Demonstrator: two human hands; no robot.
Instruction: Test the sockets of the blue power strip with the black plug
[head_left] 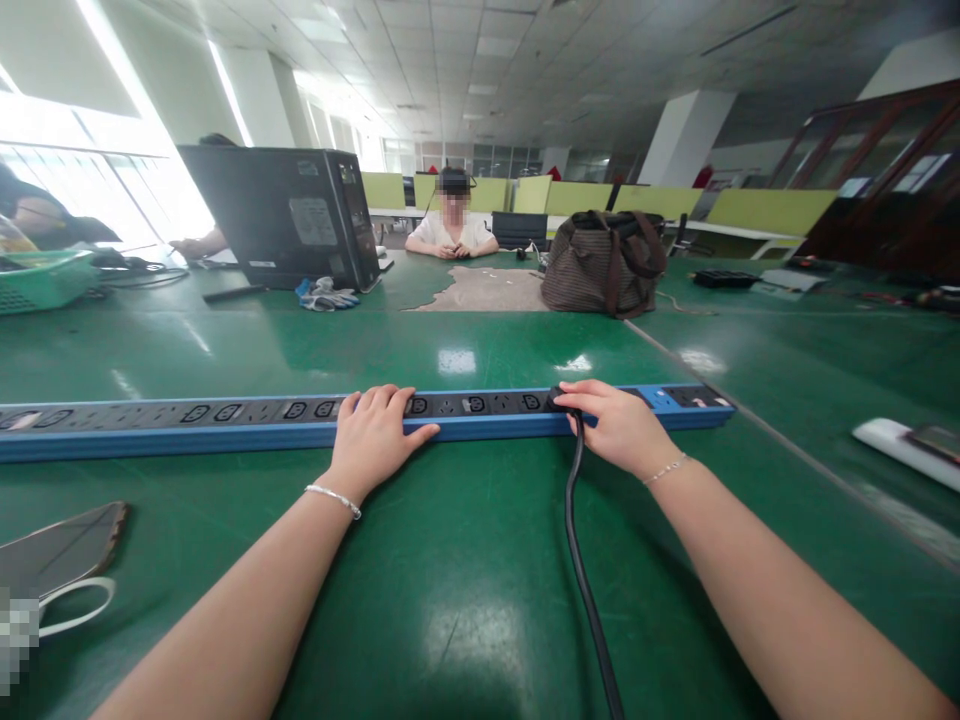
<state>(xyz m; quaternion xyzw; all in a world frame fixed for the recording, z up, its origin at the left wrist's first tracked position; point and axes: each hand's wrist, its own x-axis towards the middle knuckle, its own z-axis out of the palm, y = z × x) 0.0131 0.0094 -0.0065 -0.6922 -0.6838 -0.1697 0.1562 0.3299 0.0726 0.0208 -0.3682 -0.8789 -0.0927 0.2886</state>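
Note:
A long blue power strip point(487, 428) with a row of black sockets lies across the green table. My left hand point(375, 430) rests over the strip left of its visible middle, fingers spread along the top and thumb on the near side. Toward the strip's right end, my right hand point(615, 425) grips a black plug point(556, 398) at one of the sockets. How deep the plug sits cannot be made out. From it a black cable point(576, 540) runs down toward the table's near edge.
A black computer case point(289, 220) and gloves point(326, 294) stand at the back left, near a green basket point(45, 282). A brown bag point(600, 265) sits behind the strip. A phone point(67, 545) lies at left. A person point(452, 230) sits across the table.

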